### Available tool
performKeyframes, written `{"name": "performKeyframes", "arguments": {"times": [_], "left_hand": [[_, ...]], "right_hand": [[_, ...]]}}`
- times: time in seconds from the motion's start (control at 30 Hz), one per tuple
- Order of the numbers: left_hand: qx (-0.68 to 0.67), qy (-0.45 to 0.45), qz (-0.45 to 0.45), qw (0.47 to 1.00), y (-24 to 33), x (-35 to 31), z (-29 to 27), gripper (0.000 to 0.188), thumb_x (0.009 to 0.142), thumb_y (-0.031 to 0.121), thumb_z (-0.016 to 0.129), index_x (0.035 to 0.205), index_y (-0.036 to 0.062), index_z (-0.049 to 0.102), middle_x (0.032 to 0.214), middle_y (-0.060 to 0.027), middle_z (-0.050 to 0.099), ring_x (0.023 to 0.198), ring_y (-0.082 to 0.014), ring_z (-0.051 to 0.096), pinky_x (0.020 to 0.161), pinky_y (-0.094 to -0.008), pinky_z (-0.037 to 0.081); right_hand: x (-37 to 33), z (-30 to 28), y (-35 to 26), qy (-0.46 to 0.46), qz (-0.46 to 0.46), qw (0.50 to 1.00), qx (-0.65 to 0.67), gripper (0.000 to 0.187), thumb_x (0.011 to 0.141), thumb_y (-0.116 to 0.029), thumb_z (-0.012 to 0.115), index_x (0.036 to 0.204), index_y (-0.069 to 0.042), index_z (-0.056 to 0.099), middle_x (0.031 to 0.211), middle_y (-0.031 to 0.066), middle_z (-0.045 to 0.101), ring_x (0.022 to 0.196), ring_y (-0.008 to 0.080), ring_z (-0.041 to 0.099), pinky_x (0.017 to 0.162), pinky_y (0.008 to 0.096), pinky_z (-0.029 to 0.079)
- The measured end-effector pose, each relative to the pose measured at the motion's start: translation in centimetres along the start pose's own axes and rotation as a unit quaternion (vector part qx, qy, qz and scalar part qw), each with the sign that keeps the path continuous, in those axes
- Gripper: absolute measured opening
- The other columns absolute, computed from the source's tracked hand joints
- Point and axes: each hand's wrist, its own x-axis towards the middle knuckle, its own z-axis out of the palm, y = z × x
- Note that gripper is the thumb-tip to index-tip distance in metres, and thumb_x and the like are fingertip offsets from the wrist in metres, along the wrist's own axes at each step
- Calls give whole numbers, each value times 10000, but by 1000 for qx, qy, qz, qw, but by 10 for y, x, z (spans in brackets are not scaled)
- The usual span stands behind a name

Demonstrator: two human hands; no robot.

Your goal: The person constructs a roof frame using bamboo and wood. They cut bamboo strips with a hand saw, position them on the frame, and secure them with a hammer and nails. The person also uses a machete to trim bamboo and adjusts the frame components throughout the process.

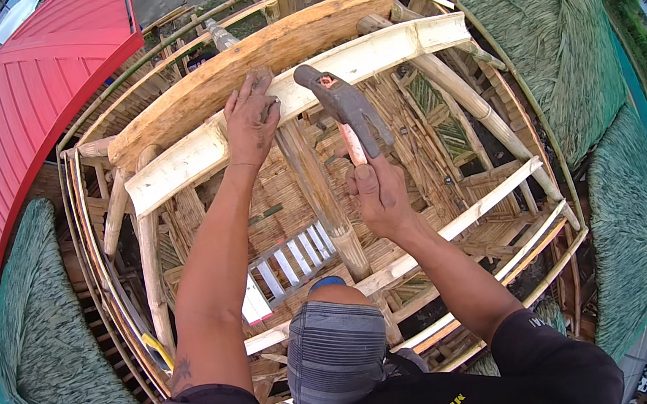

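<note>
My right hand [382, 196] is wrapped round the handle of a claw hammer [341, 105], its worn dark head raised above the roof frame. My left hand [252, 120] rests on a pale split bamboo length [368, 56], thumb and forefinger pinched together. Whatever sits in that pinch is too small to make out. Just beyond the bamboo runs a thick brown wooden plank [187, 105], roughly parallel to it. A round bamboo pole [320, 194] slopes from beneath the split bamboo toward me, between my two arms.
Below me, an aluminium ladder [291, 263] leans inside the open frame. Round bamboo rafters [479, 107] and split bamboo strips [455, 223] cross the sides. A red metal roof [42, 103] stands at left. Thatched roofs [518, 32] with green netting flank the frame.
</note>
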Motion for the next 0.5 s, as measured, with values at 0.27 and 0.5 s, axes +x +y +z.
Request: {"name": "performKeyframes", "arguments": {"times": [0.27,0.5], "left_hand": [[-6,0,3,1000,6,-1,-4,221,883,68,638,1096,79,692,1431,-47,639,1491,-246,418,1220,-465,280],[35,-5,16,999,2,-3,-1,543,816,-57,523,1336,96,552,1449,-94,595,1513,-266,373,1245,-482,251]], "right_hand": [[41,12,-3,-59,101,974,-193,367,1072,-316,524,901,9,499,847,311,649,751,554,616,611,553,476],[34,20,1,48,-115,989,-76,439,1093,-400,470,968,14,542,742,308,606,694,522,583,591,529,453]]}}
